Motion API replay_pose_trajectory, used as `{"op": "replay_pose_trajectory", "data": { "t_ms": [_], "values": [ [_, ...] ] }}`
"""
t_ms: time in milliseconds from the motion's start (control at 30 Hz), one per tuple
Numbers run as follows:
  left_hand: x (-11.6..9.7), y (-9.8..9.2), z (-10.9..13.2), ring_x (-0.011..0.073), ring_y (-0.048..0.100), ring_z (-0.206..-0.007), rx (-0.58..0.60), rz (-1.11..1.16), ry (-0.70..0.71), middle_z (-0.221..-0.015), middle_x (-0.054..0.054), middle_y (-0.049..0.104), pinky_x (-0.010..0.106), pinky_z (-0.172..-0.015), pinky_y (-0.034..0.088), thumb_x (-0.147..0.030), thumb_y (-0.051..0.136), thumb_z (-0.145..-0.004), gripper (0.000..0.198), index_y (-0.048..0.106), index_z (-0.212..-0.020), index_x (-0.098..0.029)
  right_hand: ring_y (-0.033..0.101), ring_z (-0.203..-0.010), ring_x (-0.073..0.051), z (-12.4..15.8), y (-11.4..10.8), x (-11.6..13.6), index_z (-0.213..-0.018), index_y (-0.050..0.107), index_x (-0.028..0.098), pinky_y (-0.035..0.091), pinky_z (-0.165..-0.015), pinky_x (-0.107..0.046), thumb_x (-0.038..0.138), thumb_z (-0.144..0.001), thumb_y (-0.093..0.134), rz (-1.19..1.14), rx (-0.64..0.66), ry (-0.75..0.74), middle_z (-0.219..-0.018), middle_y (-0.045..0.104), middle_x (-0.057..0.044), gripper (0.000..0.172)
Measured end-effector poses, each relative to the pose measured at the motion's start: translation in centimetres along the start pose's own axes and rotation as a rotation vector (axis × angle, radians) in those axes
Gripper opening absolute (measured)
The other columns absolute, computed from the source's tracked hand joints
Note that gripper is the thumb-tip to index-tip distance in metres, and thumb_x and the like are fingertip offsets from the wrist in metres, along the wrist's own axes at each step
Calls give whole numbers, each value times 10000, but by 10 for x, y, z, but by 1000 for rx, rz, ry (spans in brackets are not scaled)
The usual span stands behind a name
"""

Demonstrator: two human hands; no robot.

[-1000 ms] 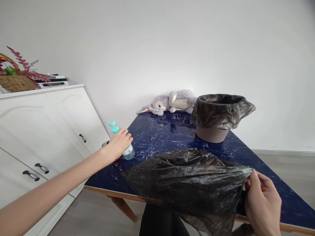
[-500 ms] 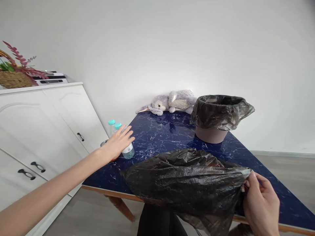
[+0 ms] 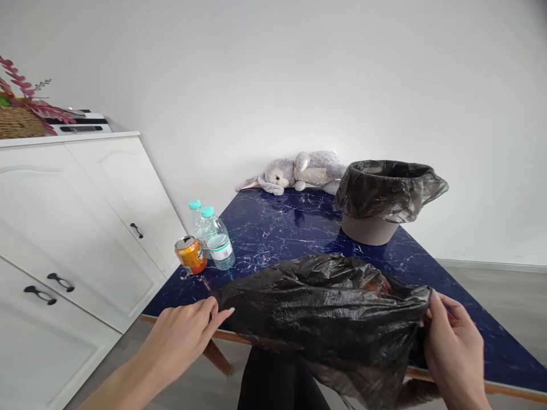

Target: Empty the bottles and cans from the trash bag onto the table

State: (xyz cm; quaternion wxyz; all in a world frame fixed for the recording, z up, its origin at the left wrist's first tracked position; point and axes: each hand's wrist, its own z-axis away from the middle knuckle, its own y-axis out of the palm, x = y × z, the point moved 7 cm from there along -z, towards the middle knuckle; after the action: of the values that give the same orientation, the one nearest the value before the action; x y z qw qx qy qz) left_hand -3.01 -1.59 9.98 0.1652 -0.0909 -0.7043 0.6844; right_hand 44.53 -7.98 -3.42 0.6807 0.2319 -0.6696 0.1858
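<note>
A black plastic garbage bag point(image 3: 307, 307) lies bunched across the front edge of the table, partly hanging over it, with something reddish showing in its opening. My left hand point(image 3: 188, 330) is at the bag's left end, fingers curled and thumb over the plastic, closed on that corner. The bag's right corner is pinched between the thumb and fingers of my right hand point(image 3: 455, 341). Beyond my left hand stand an orange drink can point(image 3: 191, 255) and two clear bottles with turquoise caps, the nearer bottle point(image 3: 221, 247) partly overlapping the farther bottle point(image 3: 195, 219).
A trash bin point(image 3: 370, 229) lined with a black bag stands at the table's back right. A grey plush rabbit point(image 3: 294, 172) lies against the wall. White cabinets point(image 3: 85, 216) flank the blue marbled table point(image 3: 273, 228) on the left, topped by a wicker basket point(image 3: 19, 122) with plants.
My left hand has come back from beside the bottles toward me, down to the bag's left end, and its spread fingers have closed there. My right hand keeps its pinch on the bag.
</note>
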Motion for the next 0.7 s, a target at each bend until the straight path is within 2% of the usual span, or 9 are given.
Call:
{"op": "replay_pose_trajectory", "data": {
  "t_ms": [67,133,267,367,433,500,567,633,700],
  "values": [
    [6,14,-4,318,763,-669,16,-12,-104,-676,45,685,292,-508,247,-567,251,-1109,512,548,-860,-232,579,-709,-185,1,1,1,-1100,710,201,436,-585,-274,778,-782,754,93,21,44,-750,672,-3,660],
    [7,28,-13,322,779,-740,52,76,-157,-738,60,706,283,-522,275,-573,232,-1107,504,507,-851,-238,620,-765,-209,3,7,4,-1086,718,201,481,-629,-280,818,-740,754,145,85,54,-798,713,-25,708],
    [3,46,-35,250,713,-685,45,343,-144,-744,19,670,276,-544,318,-660,387,-1048,474,439,-812,-252,662,-792,-228,5,22,7,-1118,712,224,521,-654,-283,874,-711,731,197,280,40,-883,757,-44,768],
    [-3,45,-50,198,619,-622,-51,558,-91,-712,-13,612,284,-566,348,-640,479,-1018,446,445,-800,-253,676,-805,-241,6,27,8,-1104,715,226,527,-662,-284,876,-731,710,256,357,20,-895,769,-56,750],
    [-4,38,-55,200,630,-662,-108,747,-93,-723,-13,616,285,-599,408,-649,502,-1012,439,492,-825,-252,685,-821,-244,6,28,10,-1084,714,225,528,-681,-284,871,-749,697,270,376,-8,-905,775,-60,729],
    [-1,31,-55,235,711,-830,-139,968,-144,-823,13,693,287,-698,509,-676,553,-989,434,571,-906,-250,692,-826,-246,7,29,10,-1071,711,225,528,-692,-285,868,-759,691,278,381,-26,-914,780,-62,715],
    [3,27,-50,280,731,-1100,-161,1187,-208,-1053,54,769,310,-874,574,-673,579,-986,437,642,-1083,-252,695,-830,-248,7,29,11,-1062,708,226,533,-706,-290,867,-757,693,275,378,-39,-922,784,-65,710],
    [6,27,-43,308,667,-1305,-155,1338,-212,-1284,83,754,367,-1032,569,-646,550,-1017,496,638,-1310,-256,697,-833,-252,6,29,11,-1055,704,228,539,-714,-295,872,-749,696,265,373,-40,-924,786,-67,714],
    [4,32,-34,324,608,-1399,-101,1353,-133,-1404,88,714,425,-1131,532,-603,484,-1058,535,614,-1445,-258,695,-837,-251,6,30,10,-1042,700,228,543,-724,-296,886,-729,701,258,369,-36,-924,786,-67,728]
  ]
}}
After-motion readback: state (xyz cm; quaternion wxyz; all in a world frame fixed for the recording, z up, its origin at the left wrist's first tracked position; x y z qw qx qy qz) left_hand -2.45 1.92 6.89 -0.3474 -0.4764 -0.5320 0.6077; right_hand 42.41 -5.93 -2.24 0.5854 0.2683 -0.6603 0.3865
